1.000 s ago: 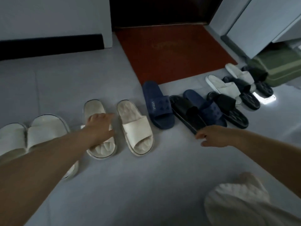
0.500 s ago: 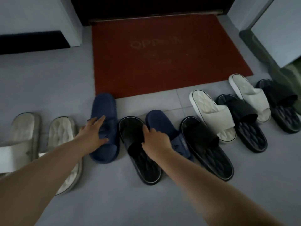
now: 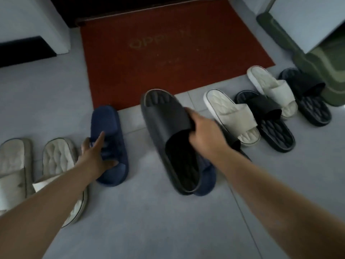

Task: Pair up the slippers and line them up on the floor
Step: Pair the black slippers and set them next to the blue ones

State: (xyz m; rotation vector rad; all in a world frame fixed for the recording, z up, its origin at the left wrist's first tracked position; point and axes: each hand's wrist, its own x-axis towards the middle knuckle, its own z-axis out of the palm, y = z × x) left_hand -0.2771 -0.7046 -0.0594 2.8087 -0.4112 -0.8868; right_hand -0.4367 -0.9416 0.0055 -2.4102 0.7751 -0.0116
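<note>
My right hand [image 3: 204,135] grips the strap of a black slipper [image 3: 168,131] and holds it tilted up off the floor, over a second navy slipper [image 3: 206,182] that it mostly hides. My left hand [image 3: 97,154] rests with spread fingers on the strap of a navy slipper [image 3: 110,128] lying flat on the grey floor. Two cream slippers [image 3: 57,159] sit side by side at the far left. To the right lie a cream slipper [image 3: 231,113], a black one [image 3: 270,124], another cream one [image 3: 270,86] and another black one [image 3: 308,101], mixed.
A red doormat [image 3: 168,49] lies just beyond the slippers, in front of a dark doorway. A green mat [image 3: 326,71] is at the far right under a white cabinet [image 3: 308,19]. A white wall base [image 3: 33,25] stands at the back left.
My right hand has taken hold of the black slipper and lifted it off the floor, uncovering little of the navy one beneath. My left hand stays on the other navy slipper.
</note>
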